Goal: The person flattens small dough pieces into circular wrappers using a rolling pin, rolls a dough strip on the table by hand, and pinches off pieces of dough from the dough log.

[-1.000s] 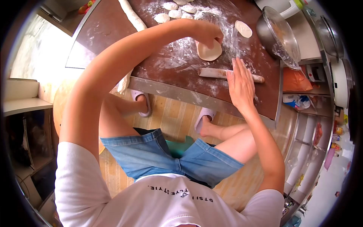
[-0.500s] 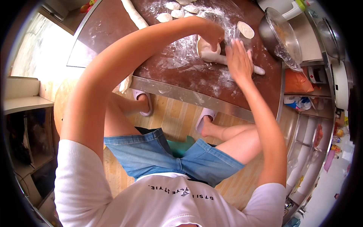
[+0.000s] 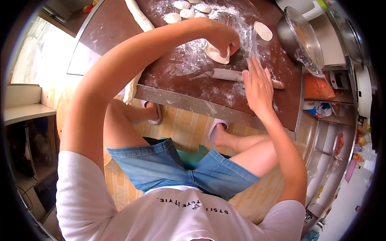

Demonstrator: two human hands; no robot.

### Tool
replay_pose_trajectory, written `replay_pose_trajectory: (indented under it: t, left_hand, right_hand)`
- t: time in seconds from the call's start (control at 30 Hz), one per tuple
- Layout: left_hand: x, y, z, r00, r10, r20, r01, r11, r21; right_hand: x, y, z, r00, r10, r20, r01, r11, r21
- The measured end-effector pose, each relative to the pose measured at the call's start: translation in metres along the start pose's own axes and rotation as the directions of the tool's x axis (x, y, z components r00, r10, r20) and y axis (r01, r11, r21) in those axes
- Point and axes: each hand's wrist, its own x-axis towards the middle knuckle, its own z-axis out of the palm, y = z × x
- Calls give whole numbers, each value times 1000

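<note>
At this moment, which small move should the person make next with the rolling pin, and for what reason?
Probably push the rolling pin forward onto the dough round with the right hand. That flat palm already lies over the pin, which sits just apart from the dough, on the person's side, while the left hand holds the round by its edge.

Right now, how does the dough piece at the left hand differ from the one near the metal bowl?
The held piece is partly covered by the left hand; the bowl-side piece lies untouched. The held piece looks larger; the bowl-side piece, smaller. Both are pale dough.
</note>
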Motion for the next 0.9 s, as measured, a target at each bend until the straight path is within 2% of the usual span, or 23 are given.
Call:
replay_pose_trajectory:
  t: [0.1,0.2,0.3,0.4,0.5,0.6,0.63,0.67,0.73,0.8,0.9]
  left_hand:
    - [1,13,2,986,-126,-109,116,989,-95]
    - [3,10,5,981,-76,-178,54,990,-127]
    - [2,9,11,981,-80,-178,60,992,-113]
    - [7,-3,14,972,48,-231,-74,992,-105]
    - [13,1,7,985,-157,-69,163,983,90]
    - [16,1,3,961,-268,-62,272,960,61]
    - [18,-4,4,968,-240,-72,244,969,44]
    - [20,-10,9,974,-211,-82,214,976,28]
    - [21,-14,13,982,-168,-86,169,986,-1]
    - [18,-13,15,988,-140,-71,139,990,-21]
    - [10,-10,9,974,-219,-55,199,950,-242]
  right_hand:
    - [-20,-6,-13,1000,-13,24,13,1000,24]
    - [-27,-7,-15,1000,-9,26,8,999,45]
    - [-23,-4,-11,1000,-5,17,4,999,37]
    - [5,8,10,999,28,-35,-28,1000,4]
    - [62,22,29,991,133,-24,-134,991,-31]
    - [89,28,34,983,181,11,-181,983,-4]
    - [85,26,31,981,192,38,-193,981,3]
    - [69,27,32,993,116,7,-115,993,-35]
    - [27,12,17,996,81,25,-81,997,-14]
    - [-14,3,0,999,-46,-10,46,999,-30]
    - [-40,-9,-20,999,-12,36,10,999,44]
